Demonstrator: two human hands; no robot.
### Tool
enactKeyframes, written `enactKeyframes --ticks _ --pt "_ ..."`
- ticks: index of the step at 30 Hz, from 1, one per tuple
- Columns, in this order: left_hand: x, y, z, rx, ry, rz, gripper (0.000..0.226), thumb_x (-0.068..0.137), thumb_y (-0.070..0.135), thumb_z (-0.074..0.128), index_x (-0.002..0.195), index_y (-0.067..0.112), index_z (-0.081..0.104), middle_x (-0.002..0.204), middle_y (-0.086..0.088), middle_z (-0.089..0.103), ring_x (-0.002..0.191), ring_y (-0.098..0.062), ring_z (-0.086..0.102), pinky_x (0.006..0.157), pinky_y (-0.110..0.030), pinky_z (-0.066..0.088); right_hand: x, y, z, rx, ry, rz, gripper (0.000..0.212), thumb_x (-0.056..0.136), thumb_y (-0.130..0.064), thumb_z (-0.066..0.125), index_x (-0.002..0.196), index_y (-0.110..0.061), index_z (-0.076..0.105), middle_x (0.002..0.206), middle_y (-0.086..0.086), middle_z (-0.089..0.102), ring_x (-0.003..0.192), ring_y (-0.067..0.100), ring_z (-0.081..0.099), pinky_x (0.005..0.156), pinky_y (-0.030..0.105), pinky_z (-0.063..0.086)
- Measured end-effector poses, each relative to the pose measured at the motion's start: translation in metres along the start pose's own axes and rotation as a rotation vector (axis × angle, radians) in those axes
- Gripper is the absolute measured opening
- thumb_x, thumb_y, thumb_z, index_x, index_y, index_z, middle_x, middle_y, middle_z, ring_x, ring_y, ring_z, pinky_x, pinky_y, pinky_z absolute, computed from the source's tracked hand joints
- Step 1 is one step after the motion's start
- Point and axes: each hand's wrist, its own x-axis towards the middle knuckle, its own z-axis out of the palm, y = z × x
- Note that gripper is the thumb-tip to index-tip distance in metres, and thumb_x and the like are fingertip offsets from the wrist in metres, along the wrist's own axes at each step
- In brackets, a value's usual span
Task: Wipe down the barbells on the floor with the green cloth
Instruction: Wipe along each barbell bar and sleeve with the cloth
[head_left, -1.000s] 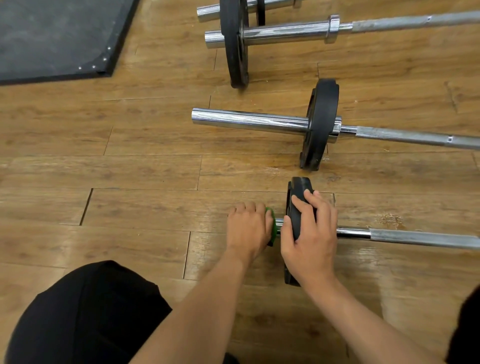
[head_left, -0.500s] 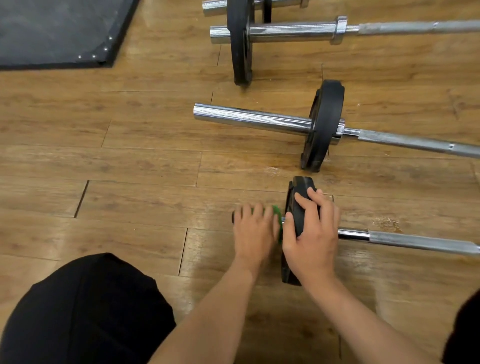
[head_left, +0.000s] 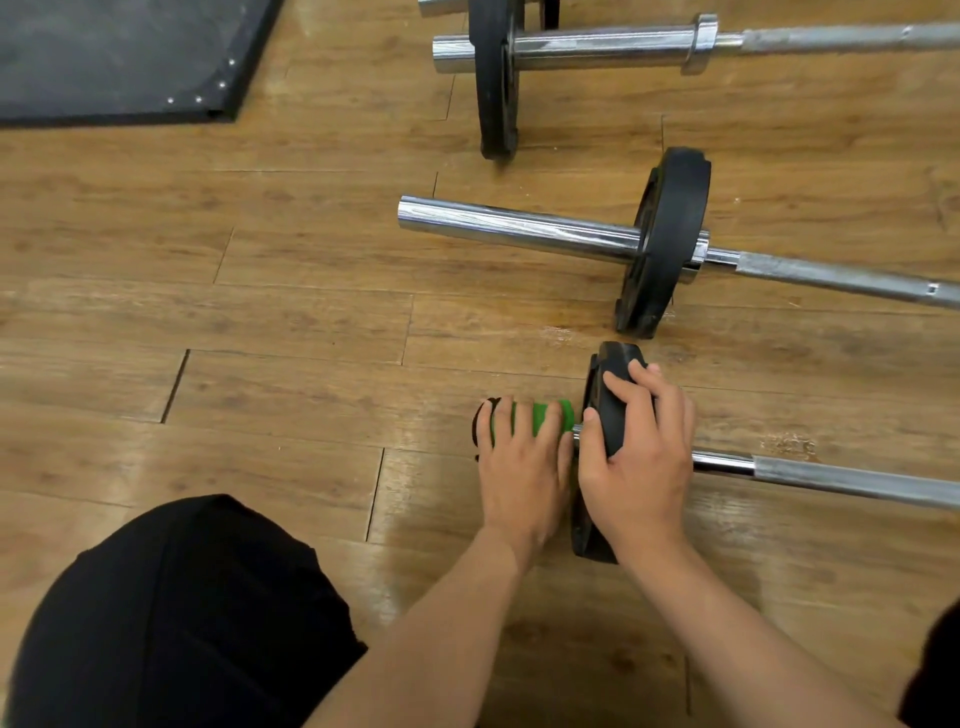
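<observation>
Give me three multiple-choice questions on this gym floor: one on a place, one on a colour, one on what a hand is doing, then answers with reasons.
1. Where is the dark mat? A) upper left of the view B) under the hands C) between two barbells
2. What colour is the cloth? A) red B) green C) white
3. What is the right hand doing? A) lying flat B) gripping the plate on the nearest barbell C) hanging idle
Answers: 1 A, it fills the upper left corner; 2 B, green shows under the left hand; 3 B, its fingers curl over the plate's rim.
</observation>
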Motion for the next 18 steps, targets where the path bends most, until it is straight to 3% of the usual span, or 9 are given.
enactKeyframes --ticks 3,5,8,11,15,18 --pt "-0.004 -0.018 0.001 0.039 -0.03 0.185 0.049 0.11 0.042 0.032 0.152 0.021 0.045 0.145 -0.014 0.055 0.141 -0.036 0.045 0.124 -0.053 0.03 0.004 0.001 -0.001 -0.003 -0.009 0.016 0.037 0.094 -0.022 0.061 0.126 -0.003 0.066 0.135 0.014 0.058 0.137 0.029 0.046 0.112 0.032 0.035" --pt "0.005 -0.04 -0.006 0.099 -0.094 0.291 0.049 0.111 0.045 0.03 0.15 0.02 0.046 0.14 -0.013 0.058 0.135 -0.035 0.05 0.12 -0.051 0.035 0.008 0.002 0.001 0.002 -0.018 0.022 0.038 0.094 -0.023 0.062 0.126 -0.003 0.066 0.136 0.014 0.058 0.137 0.029 0.046 0.112 0.032 0.035" --pt "0.028 -0.023 -0.022 0.144 -0.159 0.125 0.045 0.107 0.044 0.031 0.125 0.018 0.063 0.116 -0.009 0.067 0.107 -0.034 0.058 0.099 -0.05 0.046 0.012 0.001 0.004 0.005 -0.022 0.041 0.038 0.094 -0.024 0.062 0.126 -0.003 0.067 0.137 0.013 0.058 0.137 0.028 0.046 0.112 0.03 0.035" --pt "0.048 0.008 -0.023 0.138 -0.261 0.013 0.04 0.105 0.038 0.036 0.115 0.017 0.068 0.113 -0.007 0.07 0.105 -0.034 0.061 0.096 -0.049 0.045 0.013 0.001 0.002 0.029 -0.012 0.049 0.04 0.094 -0.028 0.06 0.125 -0.003 0.067 0.137 0.012 0.059 0.136 0.028 0.047 0.114 0.018 0.029" --pt "0.022 -0.012 -0.016 0.072 -0.176 0.23 0.045 0.108 0.043 0.029 0.128 0.018 0.061 0.117 -0.005 0.065 0.104 -0.03 0.057 0.097 -0.046 0.043 0.007 0.005 -0.003 0.022 -0.005 0.013 0.039 0.094 -0.026 0.059 0.125 -0.003 0.066 0.135 0.013 0.058 0.136 0.029 0.047 0.113 0.041 0.041" --pt "0.015 -0.041 -0.017 0.114 -0.2 0.372 0.047 0.108 0.046 0.033 0.136 0.016 0.056 0.122 -0.009 0.062 0.107 -0.031 0.055 0.096 -0.045 0.042 0.001 0.003 -0.002 0.016 -0.024 -0.013 0.038 0.094 -0.023 0.061 0.125 -0.002 0.066 0.136 0.015 0.057 0.137 0.031 0.045 0.112 0.044 0.042"
